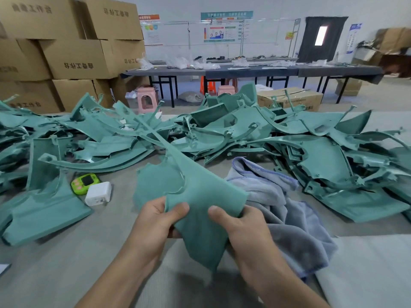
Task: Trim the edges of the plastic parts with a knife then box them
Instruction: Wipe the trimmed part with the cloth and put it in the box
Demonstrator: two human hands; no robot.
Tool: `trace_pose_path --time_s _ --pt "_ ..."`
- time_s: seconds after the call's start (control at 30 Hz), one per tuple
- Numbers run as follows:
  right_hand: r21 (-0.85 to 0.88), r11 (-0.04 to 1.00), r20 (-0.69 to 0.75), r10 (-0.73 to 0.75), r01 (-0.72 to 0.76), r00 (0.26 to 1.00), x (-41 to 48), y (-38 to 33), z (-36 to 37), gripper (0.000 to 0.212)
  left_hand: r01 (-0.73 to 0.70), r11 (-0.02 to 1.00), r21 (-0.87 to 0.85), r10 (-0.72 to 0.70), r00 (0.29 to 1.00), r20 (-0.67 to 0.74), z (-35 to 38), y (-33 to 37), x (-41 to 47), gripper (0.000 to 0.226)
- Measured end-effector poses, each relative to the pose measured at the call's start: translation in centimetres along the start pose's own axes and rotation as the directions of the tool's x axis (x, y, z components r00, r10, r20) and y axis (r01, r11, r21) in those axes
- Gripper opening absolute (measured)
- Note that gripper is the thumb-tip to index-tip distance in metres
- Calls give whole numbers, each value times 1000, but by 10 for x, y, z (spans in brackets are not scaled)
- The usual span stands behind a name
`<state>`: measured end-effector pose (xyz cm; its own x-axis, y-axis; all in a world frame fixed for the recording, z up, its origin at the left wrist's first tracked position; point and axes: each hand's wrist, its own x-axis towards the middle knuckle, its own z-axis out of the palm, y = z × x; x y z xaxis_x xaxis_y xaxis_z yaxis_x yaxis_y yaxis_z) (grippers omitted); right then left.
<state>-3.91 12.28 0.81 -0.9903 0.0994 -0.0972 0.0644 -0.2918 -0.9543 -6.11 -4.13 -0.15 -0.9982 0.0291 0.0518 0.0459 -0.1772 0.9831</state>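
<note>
Both hands grip one long teal moulded plastic panel point(191, 185) above the grey table point(66, 263): left hand point(155, 218) and right hand point(242, 227) pinch its near end, thumbs on top. It hangs between heaps of similar teal parts point(311, 147), beside a crumpled blue-grey towel point(282, 210).

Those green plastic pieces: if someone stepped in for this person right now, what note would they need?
Left hand and right hand: both grip the near end of one green plastic part, held above the table.
Other parts: heaps at left and right; a grey towel lies beside the held part.
No knife in view.
Done: cannot tell what has been trimmed.
Left: trim edges, then box the parts.
</note>
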Motion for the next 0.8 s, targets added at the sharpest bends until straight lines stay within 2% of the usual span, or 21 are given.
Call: trace_pose_path --time_s 0.07,0.1,0.13,0.17,0.2,0.27,0.3,0.33,0.37,0.4,0.5,0.53,0.57,0.6,0.67,0.8 --pt "-275 951 -109 -178 142 978 -1 -1 -4 29 -22 998 57 29 992 -126 0 2 1 21" --pt "-407 885 -112 -293 225 949 -5 -4 -3 47 -49 994 93 66 980 -189 -2 3 1 22" --pt "-526 798 -49 -374 294 926 -10 -7 -2 69 -89 988 126 117 967 -228 -5 4 2 18" --pt "-622 694 81 -404 363 911 -15 -8 0 89 -122 983 134 150 964 -221 -8 4 2 12" --pt "-698 572 233 -388 431 892 -17 -4 3 102 -142 984 104 158 973 -170 -12 3 2 19" --pt "-771 355 429 -324 529 843 -18 7 10 115 -97 994 -52 101 992 76 -19 -2 1 53" --pt "-771 333 461 -298 543 836 -18 11 13 114 -56 992 -115 79 973 215 -19 -1 -1 65" --pt "-751 384 451 -296 537 842 -16 13 14 107 -29 991 -134 71 945 320 -20 1 -2 73" --pt "-696 493 416 -315 522 853 -14 12 12 97 -18 992 -123 60 936 348 -19 3 -3 78" --pt "-621 608 364 -336 495 869 -11 10 8 83 -33 994 -101 62 952 301 -18 6 -2 77" --pt "-422 832 242 -280 361 929 1 0 -7 48 -112 991 77 115 993 -31 -10 10 5 47" --pt "-309 907 257 -210 286 943 3 -7 -11 45 -95 987 126 106 991 -83 -6 13 4 44" --pt "-191 962 301 -132 195 944 2 -14 -13 44 -81 986 144 92 993 -74 -2 14 3 43" --pt "-112 987 341 -72 117 937 -1 -22 -15 41 -65 990 126 69 997 -30 3 15 1 37" --pt "-83 995 337 -26 58 941 -5 -35 -24 35 -33 996 87 32 999 15 15 20 -6 20" --pt "-180 977 200 -80 116 977 -27 -60 -48 28 -164 974 155 168 986 -15 54 40 -26 18"
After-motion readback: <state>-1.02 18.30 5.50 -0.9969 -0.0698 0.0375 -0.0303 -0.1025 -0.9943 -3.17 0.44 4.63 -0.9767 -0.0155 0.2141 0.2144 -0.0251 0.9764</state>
